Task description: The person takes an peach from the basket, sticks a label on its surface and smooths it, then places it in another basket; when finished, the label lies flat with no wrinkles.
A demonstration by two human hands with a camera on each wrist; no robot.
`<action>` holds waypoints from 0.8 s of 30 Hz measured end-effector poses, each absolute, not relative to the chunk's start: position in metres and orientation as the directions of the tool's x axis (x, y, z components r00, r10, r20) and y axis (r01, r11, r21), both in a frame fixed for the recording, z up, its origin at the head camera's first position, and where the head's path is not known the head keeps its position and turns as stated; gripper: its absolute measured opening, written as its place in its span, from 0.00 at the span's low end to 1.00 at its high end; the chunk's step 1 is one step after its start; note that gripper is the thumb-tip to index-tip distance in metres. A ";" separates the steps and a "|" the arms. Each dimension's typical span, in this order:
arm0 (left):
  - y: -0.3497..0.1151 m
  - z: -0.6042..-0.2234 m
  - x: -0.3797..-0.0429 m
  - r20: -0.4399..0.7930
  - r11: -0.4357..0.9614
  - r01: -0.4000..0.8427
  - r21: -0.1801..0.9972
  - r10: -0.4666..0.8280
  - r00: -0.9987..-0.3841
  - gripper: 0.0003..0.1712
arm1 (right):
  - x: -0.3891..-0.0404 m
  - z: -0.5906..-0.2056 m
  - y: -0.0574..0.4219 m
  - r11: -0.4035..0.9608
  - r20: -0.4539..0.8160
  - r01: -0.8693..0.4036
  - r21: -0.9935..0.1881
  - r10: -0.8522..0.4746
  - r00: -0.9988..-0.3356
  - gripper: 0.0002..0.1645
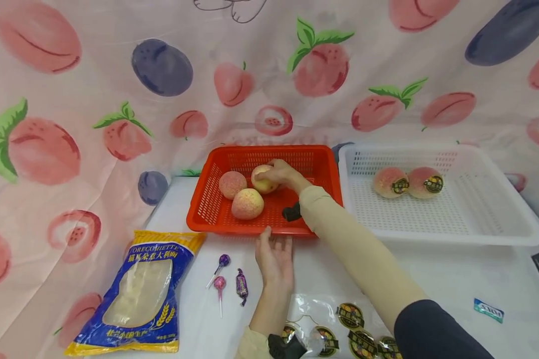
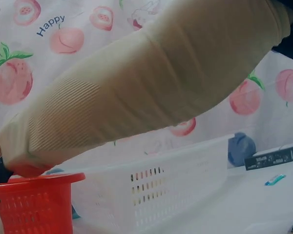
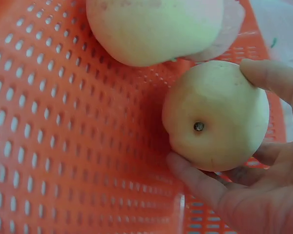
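In the red basket (image 1: 202, 199) my right hand (image 1: 285, 173) grips a pale yellow peach (image 1: 263, 186). The right wrist view shows thumb and fingers around this peach (image 3: 212, 114), its dark stem pit facing the camera. Two more peaches lie beside it: a pinker one (image 1: 232, 185) at the left and a yellow-pink one (image 1: 247, 204) in front. My left hand (image 1: 276, 264) lies palm up at the basket's front rim, fingers extended and reaching it. From the left wrist view, the right sleeve (image 2: 151, 83) crosses above the red basket's edge (image 2: 39, 180); the left hand is barely visible there.
A white basket (image 1: 404, 219) on the right holds two peaches (image 1: 388, 182) with black-gold stickers. A sticker sheet (image 1: 314, 309) lies in front. Leftward are two lollipops (image 1: 219, 283), a wrapped candy (image 1: 241, 285) and a blue-yellow pasta bag (image 1: 136, 294). A small teal packet (image 1: 488, 310) lies far right.
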State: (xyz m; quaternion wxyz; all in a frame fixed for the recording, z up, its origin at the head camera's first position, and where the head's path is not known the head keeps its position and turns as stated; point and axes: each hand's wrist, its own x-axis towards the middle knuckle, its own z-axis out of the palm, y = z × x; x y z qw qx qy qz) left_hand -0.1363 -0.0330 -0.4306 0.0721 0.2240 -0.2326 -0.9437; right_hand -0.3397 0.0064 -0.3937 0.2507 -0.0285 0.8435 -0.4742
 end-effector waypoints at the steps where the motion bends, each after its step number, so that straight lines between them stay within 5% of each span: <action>1: -0.033 -0.431 -0.136 -0.389 -0.879 0.030 0.476 -0.241 -0.889 0.12 | -0.339 -0.391 0.009 0.558 -0.387 0.176 -0.811 -0.287 -0.876 0.45; 12: -0.032 -0.432 -0.135 -0.378 -0.875 0.025 0.484 -0.235 -0.895 0.09 | -0.306 -0.344 0.043 0.535 -0.236 0.038 -0.844 -0.306 -0.922 0.43; 24: -0.032 -0.431 -0.137 -0.368 -0.884 0.032 0.467 -0.227 -0.902 0.15 | -0.217 -0.325 0.123 0.449 -0.023 -0.105 -0.887 -0.270 -0.963 0.42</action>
